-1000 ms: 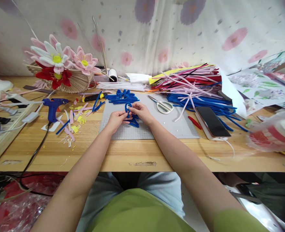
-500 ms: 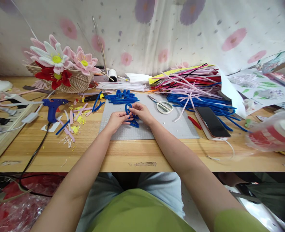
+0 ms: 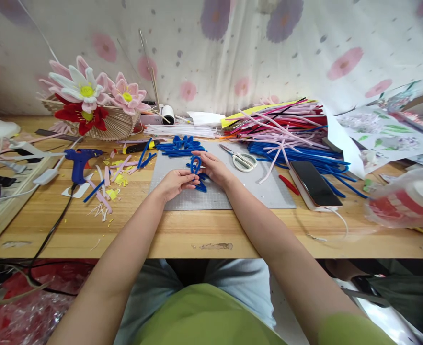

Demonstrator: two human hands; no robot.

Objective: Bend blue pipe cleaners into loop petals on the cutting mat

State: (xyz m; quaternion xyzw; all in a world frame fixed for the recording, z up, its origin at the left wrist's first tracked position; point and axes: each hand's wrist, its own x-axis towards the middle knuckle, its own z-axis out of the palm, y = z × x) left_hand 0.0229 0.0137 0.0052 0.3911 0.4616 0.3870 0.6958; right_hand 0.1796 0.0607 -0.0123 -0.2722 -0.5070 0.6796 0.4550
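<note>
Above the grey cutting mat (image 3: 261, 194), my left hand (image 3: 178, 184) pinches a looped blue fuzzy stem (image 3: 196, 164), with thumb and fingertips at the loop's lower part. My right hand (image 3: 214, 168) is at the loop's right side, its fingers extended and loosely curved beside it. Whether its fingertips touch the stem is hard to make out. More bent blue stem (image 3: 201, 186) shows just under the hands, partly hidden. Behind them lie blue looped pieces (image 3: 183, 145) on straight blue stems. Scissors (image 3: 243, 160) rest on the mat to the right.
A blue glue gun (image 3: 80, 163) and scraps (image 3: 112, 184) lie left. Fabric flowers (image 3: 87, 91) stand at the back left. Bundles of coloured stems (image 3: 279, 120), a phone (image 3: 315, 183), a red marker-like object (image 3: 288, 184) and a bagged tub (image 3: 408, 199) are right.
My right fingers have loosened from their pinch and spread along the loop's right side. The blue loop now stands more upright and open to view in my left hand.
</note>
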